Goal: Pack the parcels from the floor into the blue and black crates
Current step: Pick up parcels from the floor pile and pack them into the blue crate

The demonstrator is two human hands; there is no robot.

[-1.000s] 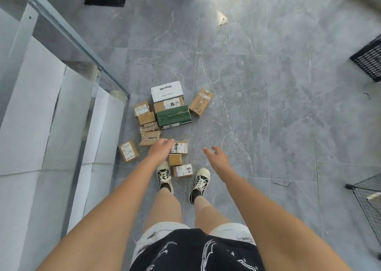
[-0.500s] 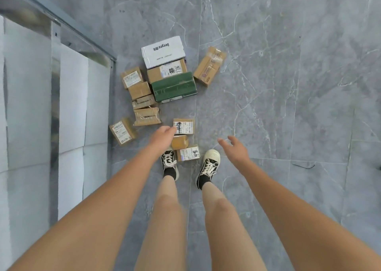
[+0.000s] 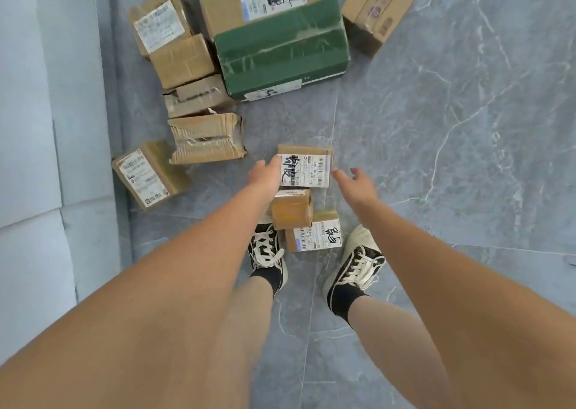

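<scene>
Several cardboard parcels lie on the grey marble floor. A small brown parcel with a white label [image 3: 307,167] sits just in front of my feet. My left hand [image 3: 266,175] reaches its left edge with relaxed fingers, touching or nearly touching it. My right hand [image 3: 355,183] hovers open at its right side, a little apart. Below it lie a plain brown parcel [image 3: 292,209] and another labelled parcel [image 3: 314,232] between my shoes. A green box [image 3: 282,48] lies further ahead. No crates are in view.
More brown parcels [image 3: 205,137] cluster at the left, one [image 3: 146,173] close to the pale wall panels [image 3: 31,128]. A larger labelled box [image 3: 261,0] and a taped one [image 3: 378,6] lie at the top. Open floor [image 3: 467,128] spreads to the right.
I have bent down much closer to the parcels. Both hands have moved toward the labelled parcel, the right hand swinging left to its side.
</scene>
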